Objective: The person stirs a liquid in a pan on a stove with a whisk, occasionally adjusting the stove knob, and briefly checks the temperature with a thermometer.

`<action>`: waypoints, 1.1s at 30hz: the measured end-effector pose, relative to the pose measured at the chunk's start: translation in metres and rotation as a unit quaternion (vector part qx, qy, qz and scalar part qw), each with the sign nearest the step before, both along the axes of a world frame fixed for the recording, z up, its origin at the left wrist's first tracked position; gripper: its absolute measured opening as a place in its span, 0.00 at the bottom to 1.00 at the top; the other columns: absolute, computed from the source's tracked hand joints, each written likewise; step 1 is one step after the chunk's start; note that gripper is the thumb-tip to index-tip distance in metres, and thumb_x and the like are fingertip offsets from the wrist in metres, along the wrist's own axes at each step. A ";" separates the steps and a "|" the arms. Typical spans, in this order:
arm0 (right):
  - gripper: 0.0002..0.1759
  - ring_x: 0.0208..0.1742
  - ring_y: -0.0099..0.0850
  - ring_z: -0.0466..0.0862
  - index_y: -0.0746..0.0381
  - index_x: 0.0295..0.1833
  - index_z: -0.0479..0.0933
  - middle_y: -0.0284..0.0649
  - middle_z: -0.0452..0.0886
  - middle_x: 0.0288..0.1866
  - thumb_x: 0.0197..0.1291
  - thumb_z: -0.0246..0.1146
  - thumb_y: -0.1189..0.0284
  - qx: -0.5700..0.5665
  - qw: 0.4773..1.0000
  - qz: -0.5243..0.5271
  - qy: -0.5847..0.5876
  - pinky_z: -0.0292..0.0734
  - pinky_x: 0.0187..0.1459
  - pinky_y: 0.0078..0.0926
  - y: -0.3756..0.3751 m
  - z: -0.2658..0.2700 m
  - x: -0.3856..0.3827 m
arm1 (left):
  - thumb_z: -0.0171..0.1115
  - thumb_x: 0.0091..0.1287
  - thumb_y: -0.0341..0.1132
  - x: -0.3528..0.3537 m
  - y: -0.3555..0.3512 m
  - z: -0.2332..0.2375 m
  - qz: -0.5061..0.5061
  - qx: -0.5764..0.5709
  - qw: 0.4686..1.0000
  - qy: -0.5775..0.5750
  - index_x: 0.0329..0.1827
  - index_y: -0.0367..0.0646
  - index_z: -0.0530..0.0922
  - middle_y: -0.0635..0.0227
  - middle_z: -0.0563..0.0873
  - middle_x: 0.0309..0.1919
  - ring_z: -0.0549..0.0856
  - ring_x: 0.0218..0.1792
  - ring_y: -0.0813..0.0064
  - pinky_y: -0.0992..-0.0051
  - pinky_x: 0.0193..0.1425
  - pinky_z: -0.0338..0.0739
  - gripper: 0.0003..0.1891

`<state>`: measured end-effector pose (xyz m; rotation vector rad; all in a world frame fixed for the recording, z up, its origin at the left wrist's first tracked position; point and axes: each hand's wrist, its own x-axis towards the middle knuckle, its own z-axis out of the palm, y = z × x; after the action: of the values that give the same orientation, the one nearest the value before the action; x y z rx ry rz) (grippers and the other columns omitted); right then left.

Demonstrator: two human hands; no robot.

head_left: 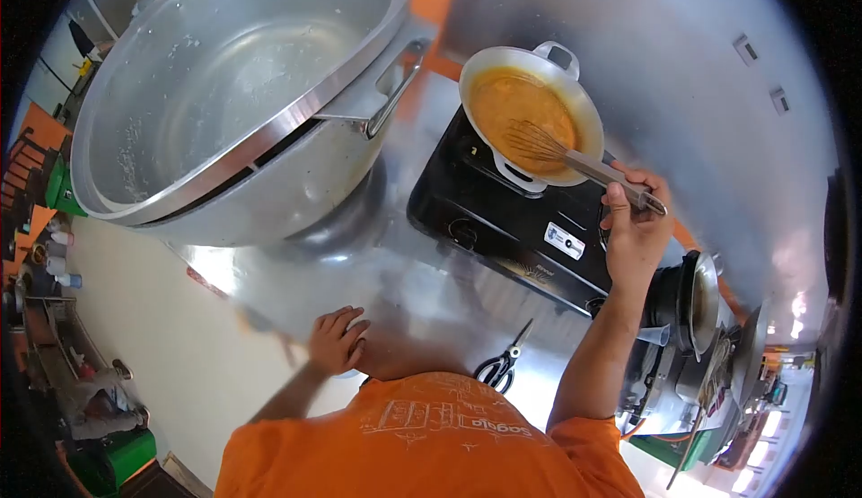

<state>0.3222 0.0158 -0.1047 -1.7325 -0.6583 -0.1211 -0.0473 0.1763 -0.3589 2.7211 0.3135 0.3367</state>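
My right hand (637,229) is closed round the grey handle of a whisk (584,164). The whisk's wires dip into orange-brown sauce (521,107) in a two-handled metal pan (588,125). That pan sits on a black gas stove (503,215). My left hand (338,341) rests at the near edge of the steel table (359,278), fingers loosely spread, holding nothing. Black-handled scissors (503,361) lie on the table between my two arms, close to my body.
A very large metal pot (314,184) with a wide basin (260,76) on top stands at the left of the table. More pans (705,305) and utensils are at the right. Green bins (112,462) and a shelf of items are at the far left.
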 end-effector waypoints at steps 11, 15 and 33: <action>0.11 0.38 0.21 0.80 0.62 0.49 0.79 0.36 0.84 0.43 0.61 0.69 0.78 -0.032 0.998 -0.028 -0.054 0.78 0.33 0.18 0.032 -0.024 0.029 | 0.63 0.57 0.39 0.000 0.000 -0.003 0.000 -0.009 1.000 -0.007 0.54 0.51 0.80 0.68 0.79 0.62 0.77 0.62 0.62 0.60 0.59 0.70 0.20; 0.10 0.36 0.21 0.78 0.63 0.48 0.77 0.35 0.83 0.43 0.62 0.68 0.78 -0.077 0.986 -0.052 -0.136 0.76 0.34 0.20 0.019 -0.012 0.027 | 0.64 0.57 0.39 0.000 0.001 0.000 -0.002 -0.018 1.000 -0.012 0.54 0.51 0.80 0.67 0.78 0.62 0.77 0.62 0.61 0.59 0.59 0.70 0.20; 0.11 0.32 0.18 0.75 0.63 0.49 0.76 0.32 0.79 0.35 0.63 0.68 0.77 -0.039 0.993 -0.038 -0.106 0.71 0.31 0.16 0.014 -0.014 0.022 | 0.60 0.58 0.38 -0.003 -0.001 -0.004 0.001 -0.035 0.999 0.015 0.58 0.51 0.77 0.66 0.76 0.64 0.74 0.66 0.59 0.55 0.64 0.68 0.22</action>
<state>0.3446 0.0303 -0.1190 -1.8367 -0.7600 -0.3401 -0.0501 0.1751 -0.3628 2.6602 0.3294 0.2801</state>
